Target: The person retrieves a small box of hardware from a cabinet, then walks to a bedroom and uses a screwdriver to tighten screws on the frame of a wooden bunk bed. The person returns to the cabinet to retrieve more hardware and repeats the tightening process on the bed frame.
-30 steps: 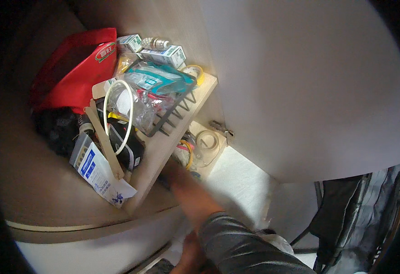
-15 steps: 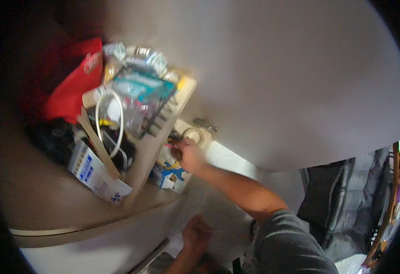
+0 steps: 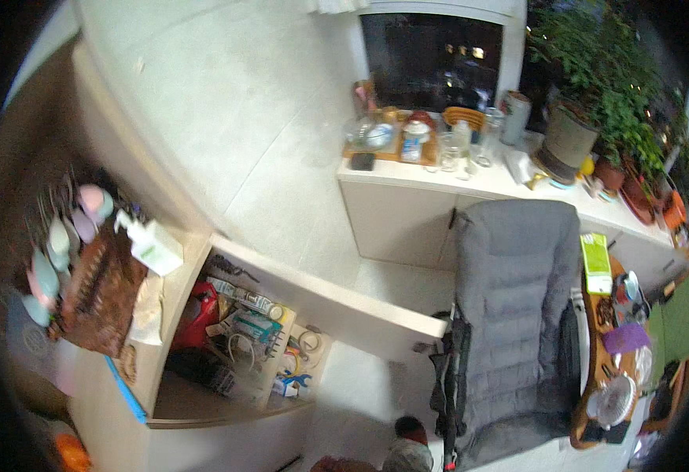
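At the lower edge shows a sliver of what looks like my left hand, its fingers hidden. My right hand is out of the picture. Nearest is an open cabinet compartment packed with small goods. In it are a red bag, a teal packet and a looped white cable. Past a pale divider, a roll of tape lies near a blue-and-white box. The long pale door panel stands swung out.
On the cabinet top are a white pump bottle, a brown bag and several pastel utensils. A grey padded recliner stands right of the cabinet. Behind it, a white counter bears jars and potted plants. A wooden table holds small items.
My view has swung up and back, taking in the room. My right hand, earlier reaching in beside the tape roll, has left the picture. My left hand sits lower, almost out of frame.
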